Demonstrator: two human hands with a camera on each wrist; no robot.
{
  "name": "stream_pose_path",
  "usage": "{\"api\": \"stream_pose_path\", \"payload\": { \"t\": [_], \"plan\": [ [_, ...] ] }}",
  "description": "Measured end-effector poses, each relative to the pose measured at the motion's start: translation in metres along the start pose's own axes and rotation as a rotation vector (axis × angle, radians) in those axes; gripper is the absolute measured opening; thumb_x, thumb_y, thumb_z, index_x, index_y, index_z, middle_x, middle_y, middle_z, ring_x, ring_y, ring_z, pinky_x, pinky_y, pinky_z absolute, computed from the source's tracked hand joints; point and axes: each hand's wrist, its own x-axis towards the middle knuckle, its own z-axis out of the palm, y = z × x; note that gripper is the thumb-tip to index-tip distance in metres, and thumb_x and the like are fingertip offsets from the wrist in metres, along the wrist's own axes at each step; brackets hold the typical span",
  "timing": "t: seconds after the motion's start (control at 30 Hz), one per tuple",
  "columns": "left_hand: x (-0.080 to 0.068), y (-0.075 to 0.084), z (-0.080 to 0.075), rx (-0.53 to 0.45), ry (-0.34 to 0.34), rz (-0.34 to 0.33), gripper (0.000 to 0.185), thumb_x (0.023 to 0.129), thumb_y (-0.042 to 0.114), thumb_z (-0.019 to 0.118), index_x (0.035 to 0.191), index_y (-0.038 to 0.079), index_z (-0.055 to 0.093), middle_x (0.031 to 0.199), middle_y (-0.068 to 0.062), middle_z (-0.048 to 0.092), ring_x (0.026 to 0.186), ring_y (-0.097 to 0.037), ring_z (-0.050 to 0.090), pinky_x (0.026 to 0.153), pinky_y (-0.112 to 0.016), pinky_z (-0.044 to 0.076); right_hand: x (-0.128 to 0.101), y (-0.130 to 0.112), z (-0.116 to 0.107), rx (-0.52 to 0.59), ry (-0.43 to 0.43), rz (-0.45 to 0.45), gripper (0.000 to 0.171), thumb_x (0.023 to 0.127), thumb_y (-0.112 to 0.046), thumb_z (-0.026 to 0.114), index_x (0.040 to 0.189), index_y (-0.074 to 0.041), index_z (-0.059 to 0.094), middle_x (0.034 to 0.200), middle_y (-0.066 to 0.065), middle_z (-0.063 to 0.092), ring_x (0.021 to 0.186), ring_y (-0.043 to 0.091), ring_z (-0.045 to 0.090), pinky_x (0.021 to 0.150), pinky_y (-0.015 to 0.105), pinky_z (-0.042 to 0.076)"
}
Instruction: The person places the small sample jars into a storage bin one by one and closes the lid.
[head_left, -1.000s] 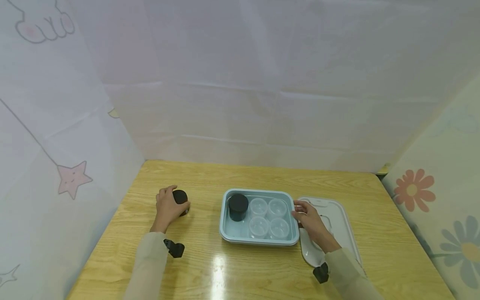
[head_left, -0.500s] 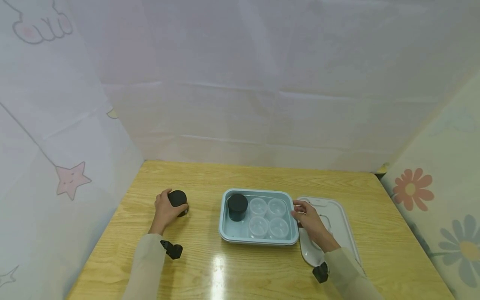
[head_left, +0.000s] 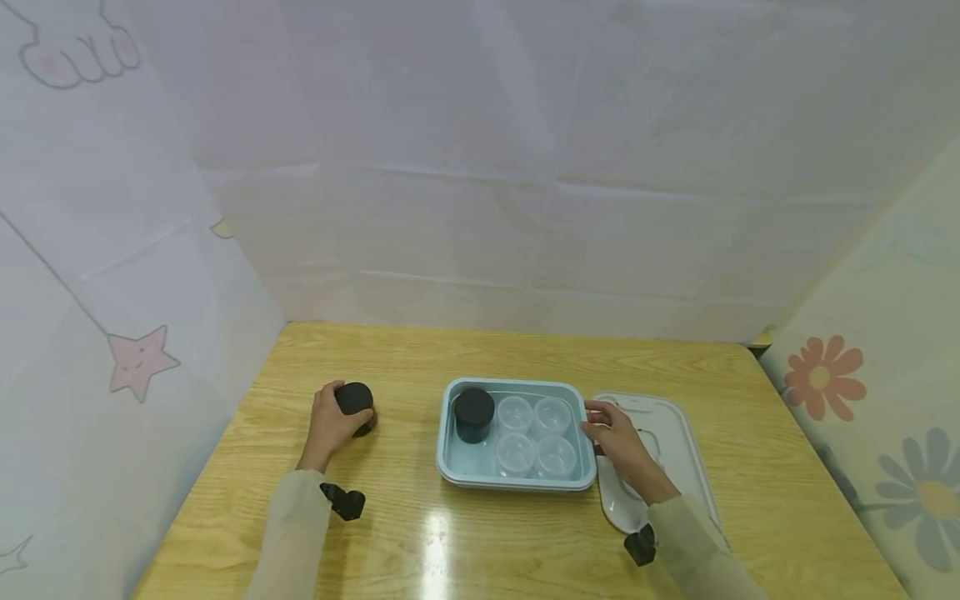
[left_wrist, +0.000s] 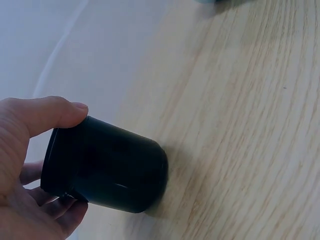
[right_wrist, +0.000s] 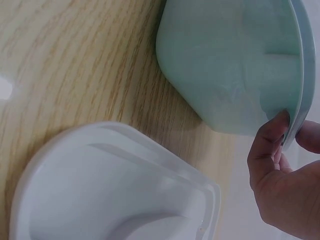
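My left hand (head_left: 330,421) grips a black jar (head_left: 356,406) on the left of the wooden table; the left wrist view shows thumb and fingers curled round the black jar (left_wrist: 107,170). A light blue tray (head_left: 517,481) sits mid-table, holding a second black jar (head_left: 474,414) at its back left and several clear cups (head_left: 536,433). My right hand (head_left: 611,433) holds the tray's right rim. In the right wrist view its fingers (right_wrist: 267,145) pinch the blue rim (right_wrist: 300,75).
A white lid (head_left: 663,450) lies on the table right of the tray, partly under my right forearm; it shows too in the right wrist view as the white lid (right_wrist: 110,190). Draped cloth walls close in the table (head_left: 480,358) on three sides.
The black jar in my left hand has shifted slightly left and toward me. The right hand has stayed on the tray's rim.
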Motion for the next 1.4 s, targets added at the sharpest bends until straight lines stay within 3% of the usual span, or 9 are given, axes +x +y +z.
{"api": "stream_pose_path", "payload": {
  "t": [0.3, 0.9, 1.4],
  "plan": [
    [-0.005, 0.018, -0.004, -0.01, -0.027, 0.036, 0.076, 0.087, 0.017, 0.067, 0.146, -0.005, 0.023, 0.144, -0.032, 0.024, 0.129, -0.049, 0.033, 0.103, -0.061, 0.034, -0.004, -0.001, -0.001, 0.017, -0.013, -0.041, 0.046, 0.097, -0.005, 0.046, 0.142, 0.0, 0.035, 0.126, 0.022, 0.047, 0.094, 0.019, 0.057, 0.075, 0.033, 0.052],
    [-0.019, 0.069, 0.0, -0.04, -0.068, 0.158, 0.075, 0.086, 0.023, 0.069, 0.146, 0.001, 0.029, 0.145, -0.025, 0.03, 0.123, -0.045, 0.043, 0.098, -0.058, 0.041, -0.004, 0.0, 0.0, 0.007, -0.01, -0.033, 0.045, 0.098, -0.006, 0.046, 0.142, 0.0, 0.036, 0.124, 0.021, 0.048, 0.094, 0.019, 0.056, 0.074, 0.032, 0.052],
    [-0.033, 0.096, 0.026, -0.061, -0.088, 0.245, 0.072, 0.083, 0.022, 0.074, 0.142, 0.004, 0.037, 0.139, -0.021, 0.039, 0.118, -0.04, 0.049, 0.095, -0.055, 0.044, -0.003, -0.001, 0.0, 0.005, -0.01, -0.026, 0.046, 0.098, -0.006, 0.046, 0.142, 0.001, 0.035, 0.126, 0.022, 0.047, 0.097, 0.021, 0.056, 0.075, 0.033, 0.051]
  ]
}}
